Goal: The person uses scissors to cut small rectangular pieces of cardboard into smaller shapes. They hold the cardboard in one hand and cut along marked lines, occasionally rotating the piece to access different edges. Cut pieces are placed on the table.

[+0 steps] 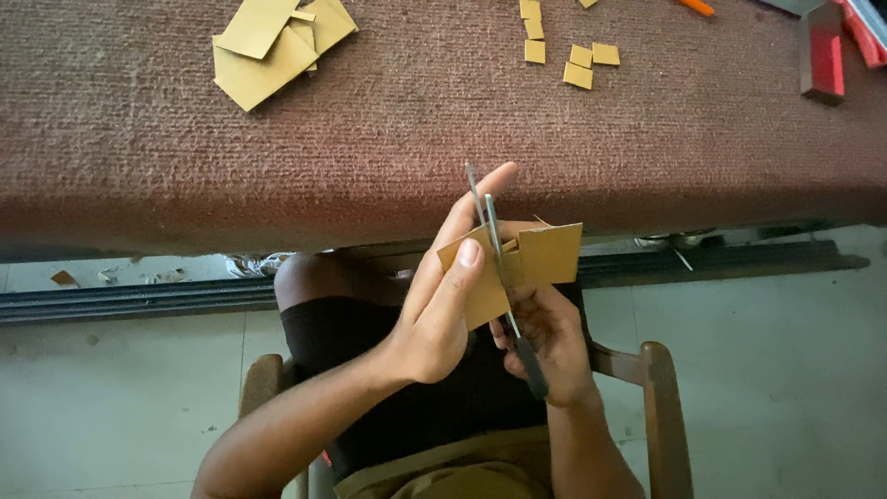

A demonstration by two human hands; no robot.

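My left hand [442, 296] pinches a tan cardboard piece [545, 257] by its left part, thumb on top and fingers stretched up behind it. My right hand [547, 344] grips a pair of scissors [494, 242] by the dark handles, under the cardboard. The thin metal blades point up and away, slightly apart, and cut into the middle of the cardboard. All of this is held over my lap, just in front of the table edge.
A table with a reddish-brown carpet-like cover [416, 120] lies ahead. On it are larger cardboard offcuts [268, 46] at far left, several small cardboard squares [565, 51] at the middle, and a red block [824, 60] at the right. Wooden chair arms [661, 397] flank my lap.
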